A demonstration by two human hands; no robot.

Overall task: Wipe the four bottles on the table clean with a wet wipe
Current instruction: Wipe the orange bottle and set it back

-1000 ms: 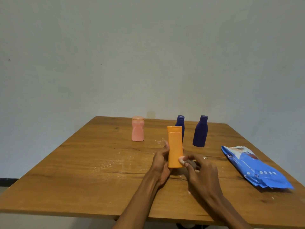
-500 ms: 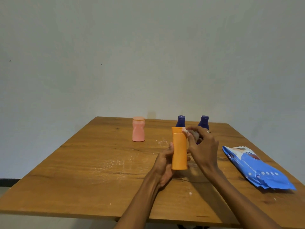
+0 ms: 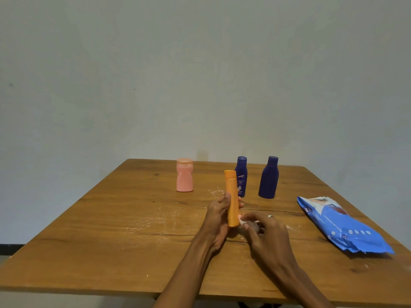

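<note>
We hold the orange bottle [image 3: 231, 197] nearly upright above the worktop [image 3: 111, 218], our left hand [image 3: 216, 215] curled round its lower half. Our right hand [image 3: 264, 232] pinches the wet wipe [image 3: 242, 221] against the bottle's base, on its right (the nearer hand for wiping). Since the long axis runs vertically, the next stroke probably goes up towards the cap.

Orange bottle [image 3: 231, 201] in my left grip [image 3: 219, 221]; pink bottle [image 3: 184, 175], two navy bottles [image 3: 269, 177], blue pack [image 3: 342, 227] with white dots, brown wood-grain bench [image 3: 111, 230].
</note>
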